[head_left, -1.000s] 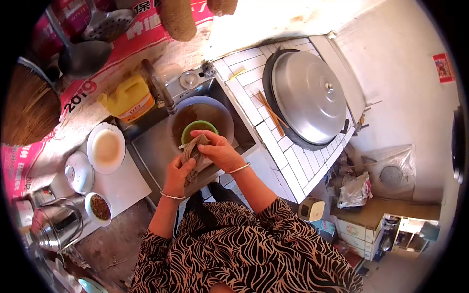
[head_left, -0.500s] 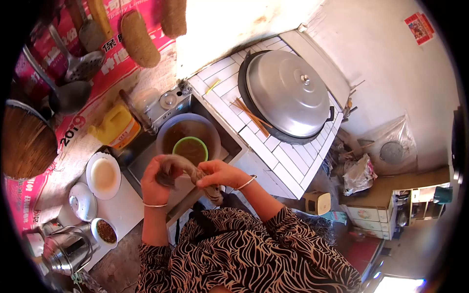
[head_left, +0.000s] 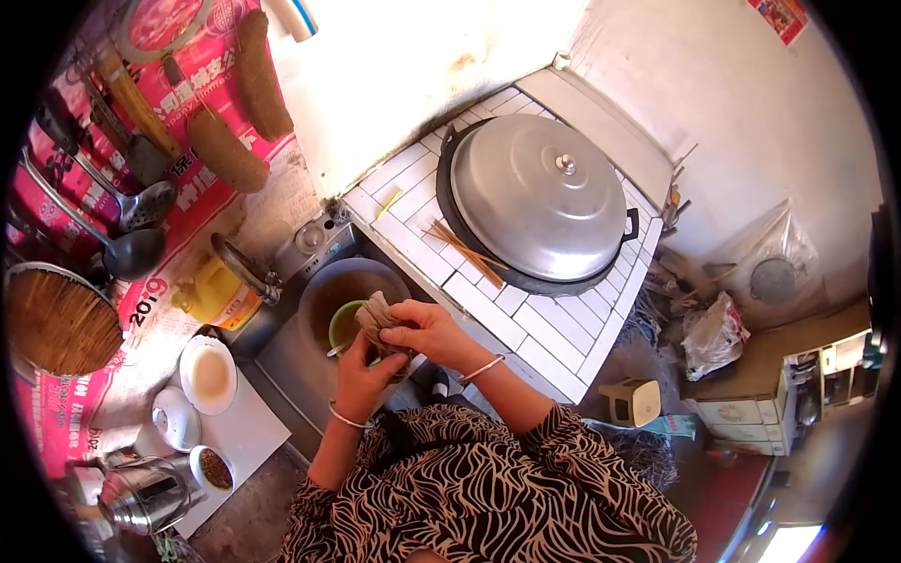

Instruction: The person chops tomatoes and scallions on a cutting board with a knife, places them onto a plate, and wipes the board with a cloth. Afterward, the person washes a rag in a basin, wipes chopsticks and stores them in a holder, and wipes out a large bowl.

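Note:
Over the sink, a crumpled brown cloth point(head_left: 377, 315) is bunched between my two hands. My left hand point(head_left: 364, 377) grips its lower part with bent fingers. The upper part is pinched by my right hand point(head_left: 430, 336), its thumb pointing toward the left hand. Just beyond the cloth, a green-rimmed bowl point(head_left: 336, 326) sits inside a larger bluish basin point(head_left: 314, 281) of brownish water. My hands and the cloth hide part of the bowl. A small pale thing beside my left fingers is too small to name.
A large lidded wok point(head_left: 535, 197) stands on the white-tiled stove point(head_left: 554, 328), with chopsticks point(head_left: 466, 255) beside it. At left are a white bowl of pale liquid point(head_left: 208, 375), a bowl of dark bits point(head_left: 214, 468), a metal kettle point(head_left: 145, 497) and a yellow jug point(head_left: 214, 293). Ladles point(head_left: 134, 253) hang on the wall.
My hands have come closer together, the left moving right and lower. The cloth, stretched between them before, is now bunched up. The view has shifted slightly.

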`<action>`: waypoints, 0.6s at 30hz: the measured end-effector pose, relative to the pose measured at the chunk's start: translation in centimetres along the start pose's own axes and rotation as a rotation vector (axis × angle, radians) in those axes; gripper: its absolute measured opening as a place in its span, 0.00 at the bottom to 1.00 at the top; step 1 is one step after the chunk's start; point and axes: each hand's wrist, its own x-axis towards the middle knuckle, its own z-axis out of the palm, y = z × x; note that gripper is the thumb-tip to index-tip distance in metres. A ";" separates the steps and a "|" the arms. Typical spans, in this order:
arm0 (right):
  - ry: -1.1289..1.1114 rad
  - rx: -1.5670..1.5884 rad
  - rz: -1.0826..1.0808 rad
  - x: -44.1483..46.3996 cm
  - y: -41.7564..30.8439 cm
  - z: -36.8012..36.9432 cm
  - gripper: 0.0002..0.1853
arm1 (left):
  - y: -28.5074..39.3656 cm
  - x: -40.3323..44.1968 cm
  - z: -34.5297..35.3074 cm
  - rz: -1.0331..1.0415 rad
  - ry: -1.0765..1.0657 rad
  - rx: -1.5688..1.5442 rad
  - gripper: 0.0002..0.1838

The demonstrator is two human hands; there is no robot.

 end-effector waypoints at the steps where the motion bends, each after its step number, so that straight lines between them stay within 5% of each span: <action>1: -0.012 -0.048 0.023 0.0 -0.4 0.0 0.08 | 0.2 0.1 -0.3 0.037 0.004 0.107 0.18; 5: 0.030 -0.148 0.073 -0.2 -1.5 -1.7 0.06 | 0.6 1.0 -0.7 0.034 0.057 0.179 0.06; 10: 0.262 0.228 0.074 -1.0 -3.0 -3.4 0.11 | 1.5 1.3 -1.7 -0.010 0.148 -0.096 0.03; 18: 0.098 0.028 0.097 -1.1 -3.4 -2.2 0.07 | 2.5 1.5 0.3 -0.016 0.012 -0.031 0.01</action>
